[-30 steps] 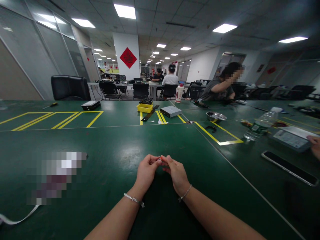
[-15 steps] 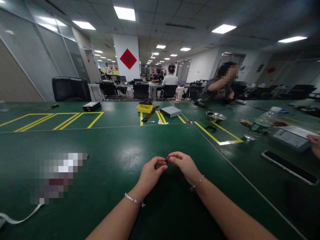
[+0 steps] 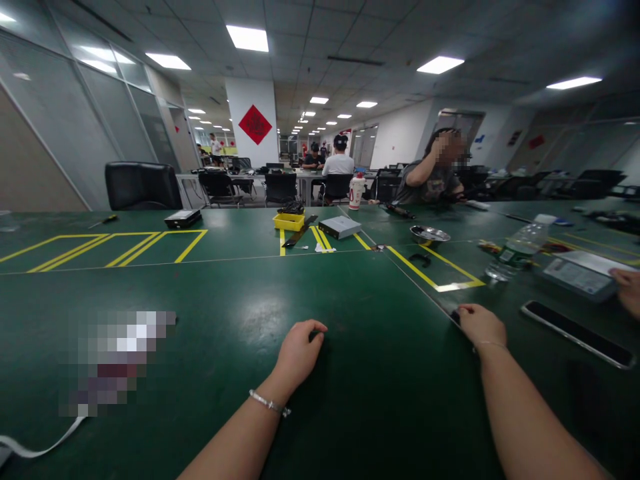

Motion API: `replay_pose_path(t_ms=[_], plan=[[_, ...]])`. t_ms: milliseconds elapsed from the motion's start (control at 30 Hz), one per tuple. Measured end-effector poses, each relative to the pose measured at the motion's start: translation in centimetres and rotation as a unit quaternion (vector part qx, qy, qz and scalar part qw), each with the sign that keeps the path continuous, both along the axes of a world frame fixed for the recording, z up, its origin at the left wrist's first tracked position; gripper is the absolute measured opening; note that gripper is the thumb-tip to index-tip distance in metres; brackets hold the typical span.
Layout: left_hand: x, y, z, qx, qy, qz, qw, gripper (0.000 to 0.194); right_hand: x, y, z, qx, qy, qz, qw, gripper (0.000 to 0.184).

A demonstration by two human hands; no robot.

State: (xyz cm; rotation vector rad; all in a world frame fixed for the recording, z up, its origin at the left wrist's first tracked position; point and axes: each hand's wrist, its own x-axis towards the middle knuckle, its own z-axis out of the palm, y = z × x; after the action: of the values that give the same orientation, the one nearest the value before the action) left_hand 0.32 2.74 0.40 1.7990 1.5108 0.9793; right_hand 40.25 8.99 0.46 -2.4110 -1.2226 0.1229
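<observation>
My left hand [image 3: 299, 351] rests on the green table [image 3: 210, 360] near the middle, its fingers loosely curled. The thumb and index tips stand a little apart, and nothing shows between them. Farther right, beside the table seam, my right hand [image 3: 483, 325] is closed, fingertips pointing down and left. A small dark thing [image 3: 455, 317] shows at its fingertips, too small to name. Right of that hand lies a black-screened phone [image 3: 577, 333]. A clear plastic bottle [image 3: 517, 252] stands tilted-looking beyond it.
Farther back are a yellow tray [image 3: 289, 222], a grey metal box [image 3: 340, 227], a shiny metal bowl [image 3: 430, 234], a black clamp-like piece [image 3: 420, 260] and yellow tape outlines [image 3: 410, 268]. Another person's hand [image 3: 627, 288] touches a grey box [image 3: 580, 275] at right. A white-and-red bottle [image 3: 357, 192] stands behind.
My hands were together over a small dark and red thing. They have parted: my right hand has moved right to the table seam, while my left hand stays nearly in place.
</observation>
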Motion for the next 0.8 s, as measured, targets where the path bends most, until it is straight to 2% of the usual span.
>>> replay_pose_path(t_ms=[100, 233, 333, 433, 567, 700, 800], plan=[[0.0, 0.0, -0.1, -0.001, -0.004, 0.001, 1.000, 0.017, 0.1, -0.1, -0.7, 0.018, -0.008, -0.023, 1.000, 0.036], [0.0, 0.1, -0.3, 0.010, -0.010, -0.011, 1.000, 0.017, -0.4, -0.3, -0.6, 0.029, -0.023, -0.051, 0.998, 0.037], [0.0, 0.0, -0.3, 0.022, -0.012, -0.022, 0.999, 0.017, -2.0, -0.1, 0.0, 0.089, -0.089, -0.023, 0.992, 0.042], [0.1, -0.1, -0.1, 0.035, -0.012, -0.026, 0.999, 0.019, -5.6, 0.3, 0.7, 0.139, -0.141, 0.073, 0.977, 0.044], [0.1, -0.1, 0.0, 0.030, 0.009, -0.029, 0.999, 0.024, -12.8, -0.1, 1.4, 0.153, -0.116, 0.264, 0.945, 0.044], [0.3, -0.2, -0.3, 0.040, 0.069, -0.042, 0.996, 0.037, -19.9, -2.5, 1.0, 0.109, -0.046, 0.446, 0.887, 0.045], [0.5, -0.4, -0.6, 0.047, 0.146, -0.054, 0.987, 0.049, -23.0, -4.3, 0.1, 0.046, -0.002, 0.534, 0.844, 0.048]])
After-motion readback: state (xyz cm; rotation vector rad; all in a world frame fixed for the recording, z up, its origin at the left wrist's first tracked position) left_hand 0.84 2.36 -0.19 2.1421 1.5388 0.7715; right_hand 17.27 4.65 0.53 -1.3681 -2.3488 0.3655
